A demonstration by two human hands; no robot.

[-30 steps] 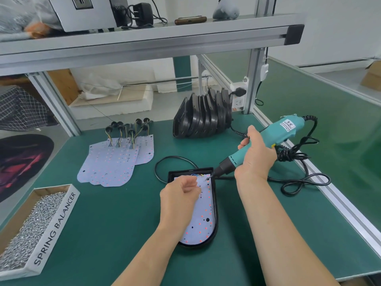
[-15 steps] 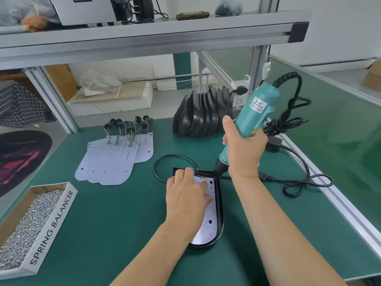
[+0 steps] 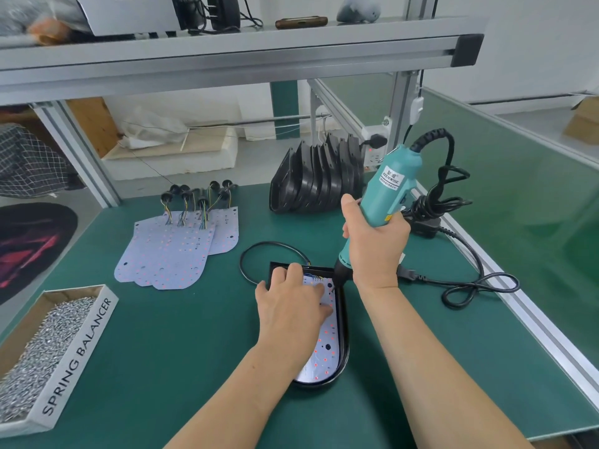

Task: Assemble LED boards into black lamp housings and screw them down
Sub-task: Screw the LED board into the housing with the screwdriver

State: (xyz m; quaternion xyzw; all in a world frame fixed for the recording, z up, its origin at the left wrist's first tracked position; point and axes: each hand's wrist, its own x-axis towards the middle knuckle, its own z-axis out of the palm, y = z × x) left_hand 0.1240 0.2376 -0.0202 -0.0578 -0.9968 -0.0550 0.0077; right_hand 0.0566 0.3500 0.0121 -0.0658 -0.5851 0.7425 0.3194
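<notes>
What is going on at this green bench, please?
A person is fastening an LED board into a black housing on the green table. The left hand presses the board flat, while the right hand grips a teal electric screwdriver with its tip at the board's far right corner. Nearby lie spare boards, a stack of empty housings and a box of screws.

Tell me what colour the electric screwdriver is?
The electric screwdriver is teal, with a black nose; the head view shows it best.
</notes>
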